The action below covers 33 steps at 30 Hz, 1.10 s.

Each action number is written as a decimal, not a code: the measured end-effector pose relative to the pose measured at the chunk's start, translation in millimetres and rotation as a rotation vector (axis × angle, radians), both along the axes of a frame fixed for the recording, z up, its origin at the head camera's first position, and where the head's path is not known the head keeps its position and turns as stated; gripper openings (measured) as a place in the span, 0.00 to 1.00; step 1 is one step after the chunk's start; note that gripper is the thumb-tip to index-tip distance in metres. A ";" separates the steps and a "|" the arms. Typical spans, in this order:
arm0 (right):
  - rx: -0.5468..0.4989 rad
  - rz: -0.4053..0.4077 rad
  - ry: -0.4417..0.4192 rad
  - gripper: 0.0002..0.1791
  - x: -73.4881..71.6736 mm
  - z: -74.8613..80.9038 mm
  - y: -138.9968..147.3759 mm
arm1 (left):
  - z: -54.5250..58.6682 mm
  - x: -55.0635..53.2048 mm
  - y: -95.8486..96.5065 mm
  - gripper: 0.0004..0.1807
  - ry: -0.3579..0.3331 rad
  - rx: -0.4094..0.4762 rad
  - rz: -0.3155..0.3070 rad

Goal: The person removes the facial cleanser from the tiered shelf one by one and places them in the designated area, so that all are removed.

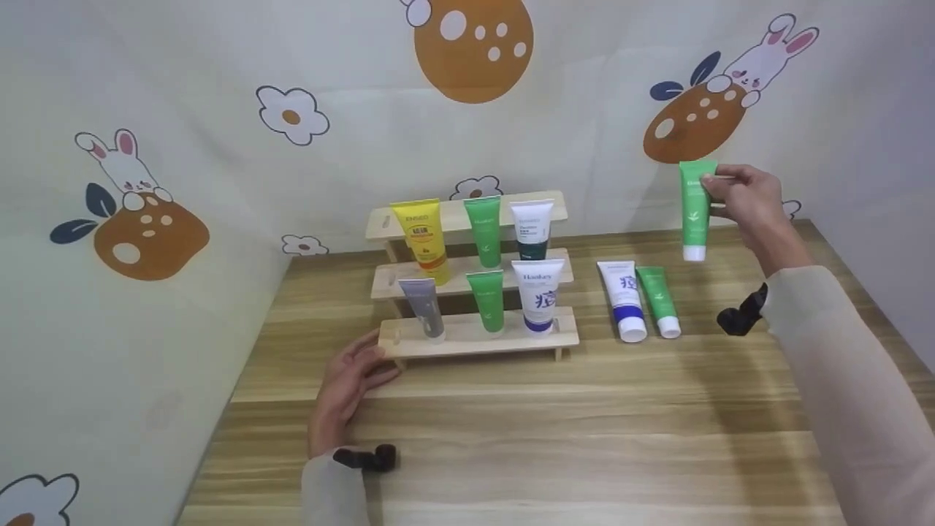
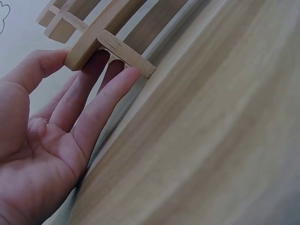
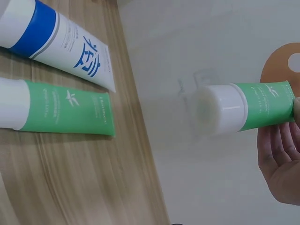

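My right hand (image 1: 752, 204) pinches a green tube (image 1: 695, 212) with a white cap, held cap down in the air at the right. In the right wrist view its white cap (image 3: 220, 110) points left, away from the fingers. With the thumb at its edge and fingers underneath, my left hand (image 1: 352, 380) holds the left end of the bottom tier of a wooden stepped rack (image 1: 467, 346). Close up, the left wrist view shows those fingers around the tier's end (image 2: 77, 58) and beside its leg (image 2: 129, 55).
The rack carries a yellow tube (image 1: 420, 234), a grey tube (image 1: 424, 307), green tubes (image 1: 488, 301) and white tubes (image 1: 539, 288). Right of it, a white-and-blue tube (image 1: 621, 296) and another green tube (image 1: 658, 296) lie on the wooden table (image 1: 548, 438). A patterned curtain (image 1: 350, 44) hangs behind.
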State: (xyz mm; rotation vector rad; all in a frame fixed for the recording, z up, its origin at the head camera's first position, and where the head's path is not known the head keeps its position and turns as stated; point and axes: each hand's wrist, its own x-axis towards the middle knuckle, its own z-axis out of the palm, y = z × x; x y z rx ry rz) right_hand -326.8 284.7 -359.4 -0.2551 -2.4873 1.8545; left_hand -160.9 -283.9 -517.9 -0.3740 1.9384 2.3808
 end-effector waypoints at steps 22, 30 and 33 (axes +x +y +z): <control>0.044 0.013 -0.182 0.38 9.7 -69.9 18.0 | -1.5 -1.2 0.2 0.29 0.014 0.045 -0.032; 0.050 0.002 -0.252 0.38 10.3 -86.4 18.2 | -0.4 -0.1 -0.6 0.30 0.018 0.028 -0.045; 0.071 -0.001 -0.276 0.39 10.3 -92.1 17.2 | 0.1 -0.2 0.1 0.29 0.016 0.037 -0.040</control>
